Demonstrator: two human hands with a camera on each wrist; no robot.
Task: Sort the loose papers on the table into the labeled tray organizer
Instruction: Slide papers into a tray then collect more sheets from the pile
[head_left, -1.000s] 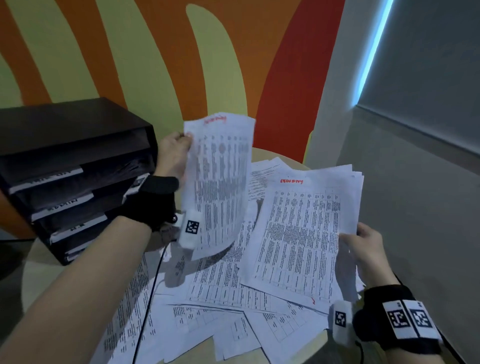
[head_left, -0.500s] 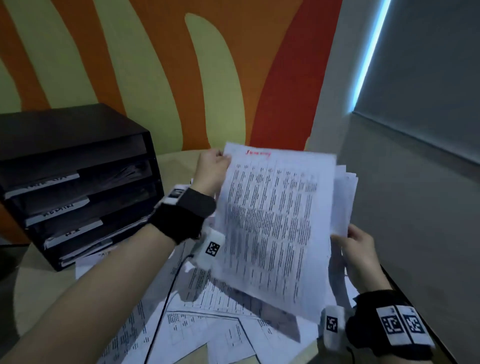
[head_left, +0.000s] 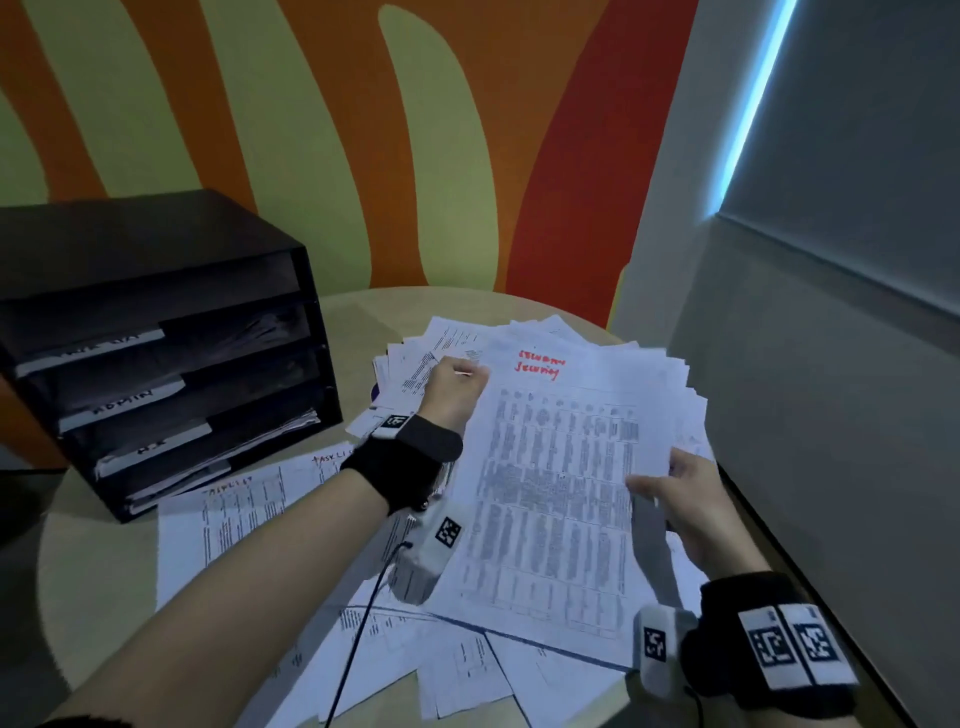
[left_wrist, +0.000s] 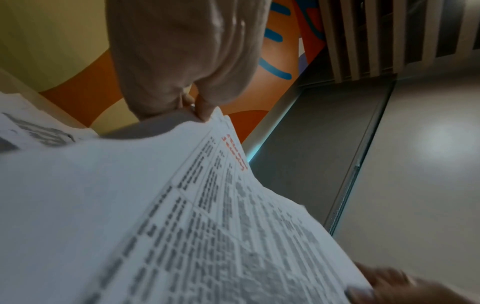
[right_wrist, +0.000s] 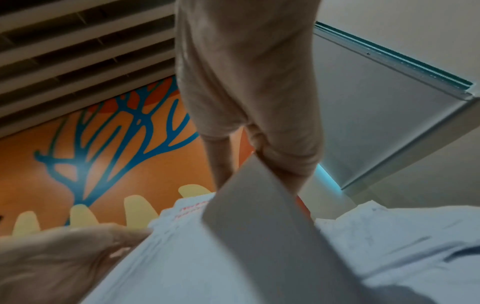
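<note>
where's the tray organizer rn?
Head view, left side: the black tray organizer stands on the round table against the striped wall, left of the left hand, with loose papers lying at its front corner.

Round table (head_left: 98, 551): loose papers (head_left: 234, 514), black tray organizer (head_left: 171, 338).

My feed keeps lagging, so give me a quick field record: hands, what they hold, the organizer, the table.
left hand: pinches the top left corner of the held sheets
right hand: fingers grip the right edge of the same sheets
held sheets: printed tables, red handwriting at the top, fanned stack, over the table
tray organizer: black, at left, labelled shelves, papers in the lower ones
loose papers: still spread over the round table
</note>
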